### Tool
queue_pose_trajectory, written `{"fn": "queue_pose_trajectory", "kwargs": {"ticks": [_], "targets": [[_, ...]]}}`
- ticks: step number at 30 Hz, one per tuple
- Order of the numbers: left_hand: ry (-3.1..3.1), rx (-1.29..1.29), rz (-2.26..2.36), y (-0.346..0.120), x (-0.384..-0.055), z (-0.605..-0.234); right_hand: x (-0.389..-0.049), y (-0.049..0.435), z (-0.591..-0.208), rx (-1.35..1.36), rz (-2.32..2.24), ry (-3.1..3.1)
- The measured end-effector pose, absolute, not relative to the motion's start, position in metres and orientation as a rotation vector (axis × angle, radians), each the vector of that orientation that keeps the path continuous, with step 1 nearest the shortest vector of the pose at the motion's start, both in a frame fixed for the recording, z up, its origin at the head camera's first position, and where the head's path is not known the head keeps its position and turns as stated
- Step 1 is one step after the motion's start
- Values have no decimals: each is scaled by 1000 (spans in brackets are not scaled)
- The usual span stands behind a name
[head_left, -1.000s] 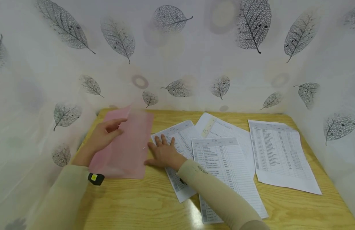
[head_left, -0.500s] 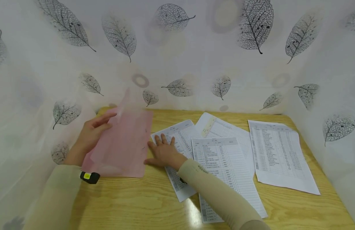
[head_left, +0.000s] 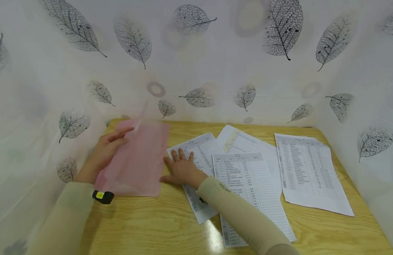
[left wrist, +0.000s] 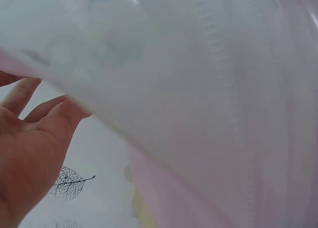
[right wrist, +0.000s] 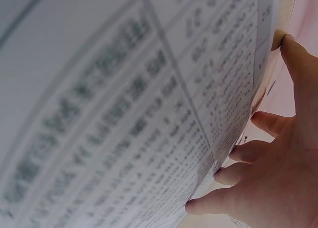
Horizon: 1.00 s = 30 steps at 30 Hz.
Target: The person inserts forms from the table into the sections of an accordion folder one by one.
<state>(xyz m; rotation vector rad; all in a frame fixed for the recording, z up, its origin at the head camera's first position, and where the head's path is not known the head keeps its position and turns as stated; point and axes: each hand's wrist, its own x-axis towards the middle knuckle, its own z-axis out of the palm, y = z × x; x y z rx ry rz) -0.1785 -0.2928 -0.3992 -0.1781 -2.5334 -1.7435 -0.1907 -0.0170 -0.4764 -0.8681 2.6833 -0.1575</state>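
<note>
Overall, wood-grain table [head_left: 136,226]; pink folder [head_left: 148,156] at its left, translucent leaf [left wrist: 164,89] raised. Four printed sheets [head_left: 242,173] lie right of it; print too small to read from head view, larger but blurred at right wrist. Left wrist view alone shows ridged lines on the leaf. Right hand [head_left: 181,171] spread flat on leftmost sheet [head_left: 201,147]. Left hand [head_left: 105,150] touches raised leaf; cannot tell if pinched. Black wrist unit [head_left: 107,198], yellow patch.

Wooden table [head_left: 136,226] beneath pink folder [head_left: 146,159] and printed sheets [head_left: 311,173].
</note>
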Motion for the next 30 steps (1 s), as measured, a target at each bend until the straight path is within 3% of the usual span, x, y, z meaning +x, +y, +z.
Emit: {"fn": "queue_pose_trajectory", "kwargs": {"ticks": [9, 30], "targets": [[-2426, -18, -1944, -298, -176, -395, -192, -16, -479, -870, -145, 2686], [-2422, 6, -1956, -297, -179, -392, -193, 1, -463, -1015, -213, 2702]]}}
